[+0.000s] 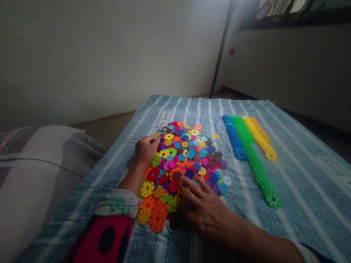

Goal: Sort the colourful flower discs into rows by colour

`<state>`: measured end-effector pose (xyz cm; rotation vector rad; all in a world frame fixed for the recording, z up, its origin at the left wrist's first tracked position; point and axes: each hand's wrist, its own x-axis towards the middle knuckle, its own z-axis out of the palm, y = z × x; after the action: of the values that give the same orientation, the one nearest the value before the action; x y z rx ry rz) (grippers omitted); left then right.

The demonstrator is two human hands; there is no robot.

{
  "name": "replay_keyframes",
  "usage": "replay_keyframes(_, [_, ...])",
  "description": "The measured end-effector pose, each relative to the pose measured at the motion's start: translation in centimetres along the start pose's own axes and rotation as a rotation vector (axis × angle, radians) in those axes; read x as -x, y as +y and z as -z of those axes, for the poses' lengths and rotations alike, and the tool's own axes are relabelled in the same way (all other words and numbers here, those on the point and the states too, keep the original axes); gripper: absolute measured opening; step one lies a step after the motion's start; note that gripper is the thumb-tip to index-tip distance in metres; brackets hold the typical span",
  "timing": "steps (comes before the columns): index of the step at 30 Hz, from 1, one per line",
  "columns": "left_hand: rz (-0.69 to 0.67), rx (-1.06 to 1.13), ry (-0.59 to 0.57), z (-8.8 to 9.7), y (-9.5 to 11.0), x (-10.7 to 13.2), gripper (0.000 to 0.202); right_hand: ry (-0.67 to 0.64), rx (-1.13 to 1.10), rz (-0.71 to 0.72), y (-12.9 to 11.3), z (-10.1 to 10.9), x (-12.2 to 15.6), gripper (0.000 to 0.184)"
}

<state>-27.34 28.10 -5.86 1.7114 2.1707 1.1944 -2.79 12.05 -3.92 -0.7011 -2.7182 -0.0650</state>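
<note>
Dozens of notched discs (pixel 177 175) lie in one loose, mixed-colour pile (pixel 181 157) on the cloth-covered surface (pixel 203 109), between and under my two hands. From my end they look thin, light and fairly stiff, probably plastic, so I'd expect little weight and some sliding where they overlap. My left hand (pixel 147 149) is at the pile's left edge, fingers curled in; the view is dim there and I can't tell whether its grip has a disc in it. My right hand (pixel 204 204) reaches over the near right side, its grip loose, fingers parted and bent over the discs. I'd take each disc by opposite edges of its rim, with a fingertip in a notch if the flat face proves slick. Off to the right, apart from the pile, run a blue row (pixel 233 138), green row (pixel 252 160), yellow row (pixel 259 138) and orange row (pixel 261 129); a nudge could disturb them.
</note>
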Motion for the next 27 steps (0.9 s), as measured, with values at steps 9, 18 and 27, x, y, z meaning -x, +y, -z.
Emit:
replay_keyframes(9, [-0.002,0.019,-0.004,0.1,0.1,0.1,0.024,0.168,-0.022,-0.023,1.7,-1.2,0.8,0.011])
replay_keyframes(18, [-0.009,0.006,-0.007,-0.1,0.2,0.3,0.023,0.102,-0.106,-0.008,1.5,0.1,0.9,0.014])
replay_keyframes(27, [-0.015,-0.003,-0.012,-0.1,0.1,0.3,0.024,0.096,-0.003,-0.009,1.3,-0.9,0.2,0.027])
